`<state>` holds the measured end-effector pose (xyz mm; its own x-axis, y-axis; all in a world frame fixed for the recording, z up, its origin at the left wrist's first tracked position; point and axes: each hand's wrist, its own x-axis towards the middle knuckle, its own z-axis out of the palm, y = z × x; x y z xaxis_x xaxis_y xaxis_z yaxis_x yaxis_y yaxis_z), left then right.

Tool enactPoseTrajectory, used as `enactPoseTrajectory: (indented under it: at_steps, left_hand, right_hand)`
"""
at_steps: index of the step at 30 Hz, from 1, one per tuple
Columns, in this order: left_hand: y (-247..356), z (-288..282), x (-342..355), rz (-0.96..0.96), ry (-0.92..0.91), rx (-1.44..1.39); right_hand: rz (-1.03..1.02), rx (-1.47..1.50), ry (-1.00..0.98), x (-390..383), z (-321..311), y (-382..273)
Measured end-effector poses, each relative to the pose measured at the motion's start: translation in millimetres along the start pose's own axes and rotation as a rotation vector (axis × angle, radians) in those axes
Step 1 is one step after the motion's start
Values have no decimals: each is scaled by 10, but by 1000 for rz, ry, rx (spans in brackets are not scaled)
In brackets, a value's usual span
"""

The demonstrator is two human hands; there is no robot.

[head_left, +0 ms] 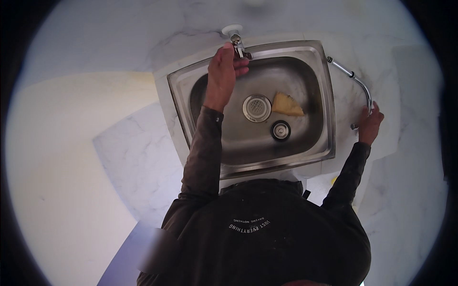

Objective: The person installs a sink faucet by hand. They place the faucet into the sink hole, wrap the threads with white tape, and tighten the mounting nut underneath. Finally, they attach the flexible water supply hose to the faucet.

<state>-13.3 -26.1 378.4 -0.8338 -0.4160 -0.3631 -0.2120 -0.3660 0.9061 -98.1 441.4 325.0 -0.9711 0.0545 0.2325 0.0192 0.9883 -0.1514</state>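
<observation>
My left hand (221,78) reaches across the far left of the steel sink to a chrome tap body (235,40) on the wall. Its thumb and curled fingers close around the tap's lower end, which they partly hide. To the right of the sink, my right hand (370,126) grips the near end of a curved chrome faucet spout (361,85). The spout's straight end points toward the sink's far right corner. A small metal piece (354,127) shows beside the right hand; I cannot make out what it joins.
The rectangular steel sink (329,119) has a round drain strainer (257,108) in its floor. Beside the drain lie a yellowish sponge-like wedge (287,105) and a round drain plug (280,130) with a black rim. A marbled white counter (381,71) surrounds the sink.
</observation>
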Motion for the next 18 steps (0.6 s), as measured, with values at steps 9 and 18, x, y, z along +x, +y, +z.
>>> enactPoseTrajectory:
  at_steps: [9,18]
  left_hand:
    - [-380,-366,-86,-2,120,261]
    - [-282,-201,-201,301,167,550]
  right_hand:
    - [190,384,-9,239,-116,152]
    - [-17,807,34,588,-1514,-1113]
